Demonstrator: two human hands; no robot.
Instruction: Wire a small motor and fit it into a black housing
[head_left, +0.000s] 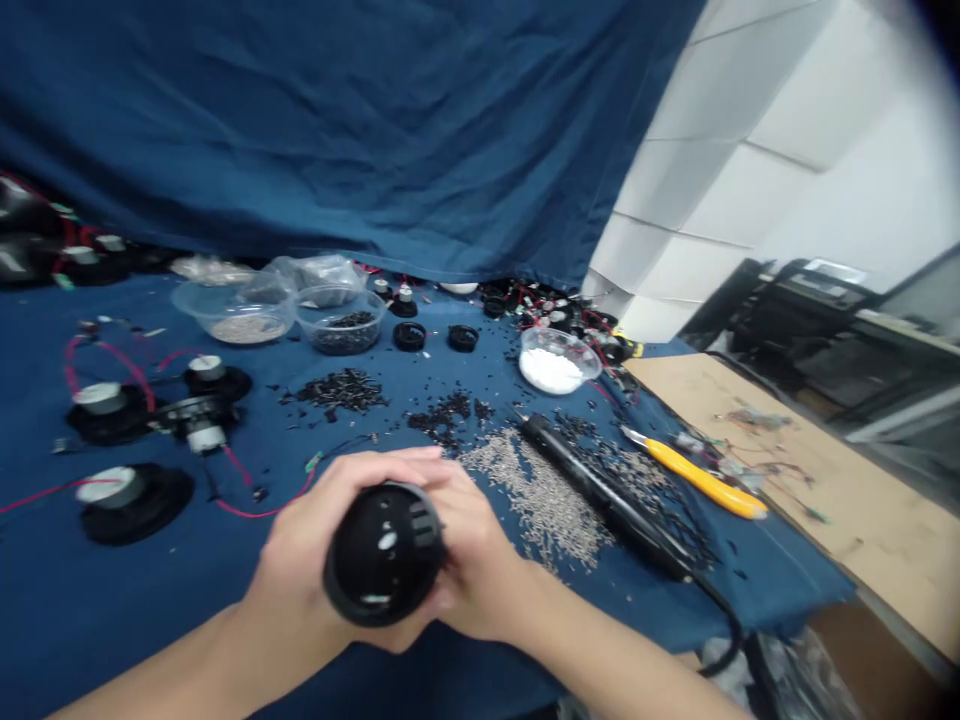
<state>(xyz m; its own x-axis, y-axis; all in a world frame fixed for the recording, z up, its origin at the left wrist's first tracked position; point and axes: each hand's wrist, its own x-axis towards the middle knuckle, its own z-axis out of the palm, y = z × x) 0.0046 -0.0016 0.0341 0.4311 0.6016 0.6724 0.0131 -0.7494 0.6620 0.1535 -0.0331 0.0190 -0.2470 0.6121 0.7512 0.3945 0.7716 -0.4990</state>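
Note:
Both my hands are wrapped around a black round plastic housing (384,555), its rounded end turned toward me. My left hand (296,540) is closed on its left side. From the right, my right hand (476,545) closes on it, with fingers partly hidden behind the housing. Right of my hands, a black corded electric screwdriver (604,490) lies across a spread of small silver screws (536,490). Small black pieces lie in a pile (341,390) beyond my hands. To the left are black round parts with white-topped motors (116,490) and red wires.
Clear bowls (341,318) stand at the back; another bowl (555,362) holds white bits. Two black rings (409,336) lie near them. A yellow-handled tool (705,480) rests at the right, beside a brown board (840,480). Blue cloth (337,120) hangs behind.

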